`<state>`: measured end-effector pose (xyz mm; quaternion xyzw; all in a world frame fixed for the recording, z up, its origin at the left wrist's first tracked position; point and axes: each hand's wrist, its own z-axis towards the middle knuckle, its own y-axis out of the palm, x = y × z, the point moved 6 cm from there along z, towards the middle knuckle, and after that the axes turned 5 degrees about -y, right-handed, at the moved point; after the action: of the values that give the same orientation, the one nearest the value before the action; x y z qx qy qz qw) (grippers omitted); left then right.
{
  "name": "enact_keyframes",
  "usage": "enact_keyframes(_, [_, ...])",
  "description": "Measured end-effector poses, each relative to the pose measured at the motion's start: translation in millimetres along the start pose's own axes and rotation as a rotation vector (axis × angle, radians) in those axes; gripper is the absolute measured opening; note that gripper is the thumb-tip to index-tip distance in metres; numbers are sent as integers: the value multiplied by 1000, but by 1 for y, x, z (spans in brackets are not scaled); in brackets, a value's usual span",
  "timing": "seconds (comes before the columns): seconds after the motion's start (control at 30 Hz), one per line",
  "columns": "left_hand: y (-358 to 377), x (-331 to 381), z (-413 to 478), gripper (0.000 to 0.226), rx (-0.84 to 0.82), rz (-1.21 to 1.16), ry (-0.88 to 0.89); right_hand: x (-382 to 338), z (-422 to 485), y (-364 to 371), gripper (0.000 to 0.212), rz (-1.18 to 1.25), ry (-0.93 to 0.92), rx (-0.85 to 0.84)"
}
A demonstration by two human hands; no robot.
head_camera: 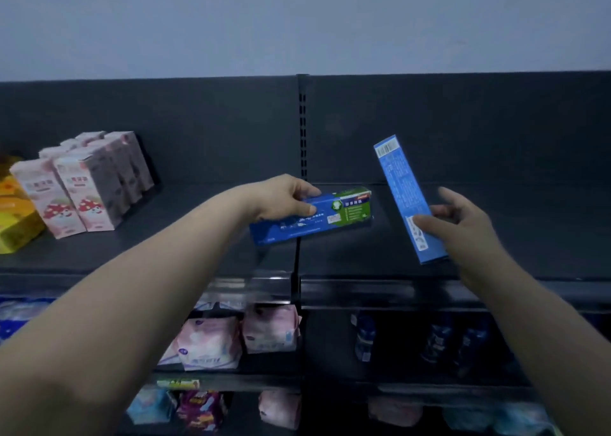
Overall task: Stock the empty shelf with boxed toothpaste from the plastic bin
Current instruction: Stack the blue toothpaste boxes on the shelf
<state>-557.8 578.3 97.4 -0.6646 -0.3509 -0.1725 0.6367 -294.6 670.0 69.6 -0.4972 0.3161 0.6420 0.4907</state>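
Barely started: the dark metal shelf (496,237) carries no toothpaste yet. The left hand (281,200) grips a long blue-and-green cardboard toothpaste box (317,217) flat, low over the shelf, possibly touching it; blur hides that. The right hand (463,224) pinches a light-blue cardboard toothpaste box (408,200) by its lower end, tilted upright. The plastic bin is out of view, so what remains can't be counted.
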Motion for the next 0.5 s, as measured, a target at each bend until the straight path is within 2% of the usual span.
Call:
enact_keyframes(0.17, [-1,-8,54,52,106,341,16,0,25,10,75,-104,-28,-4])
enact_keyframes(0.3, [4,-12,89,50,223,535,35,-10,40,21,84,-358,-177,-45])
enact_keyframes(0.37, [-1,-9,97,51,342,533,71,-12,46,25,90,-480,-270,-62])
enact_keyframes(0.4, [-8,-6,97,52,425,384,107,-12,49,26,91,-523,-308,-73])
enact_keyframes(0.43, [-17,-2,93,50,478,110,141,-13,51,28,92,-553,-339,-84])
enact_keyframes(0.47, [-24,2,86,45,467,-235,157,-14,52,30,92,-571,-375,-97])
enact_keyframes(0.5, [-26,5,81,37,384,-542,154,-16,53,33,92,-586,-423,-115])
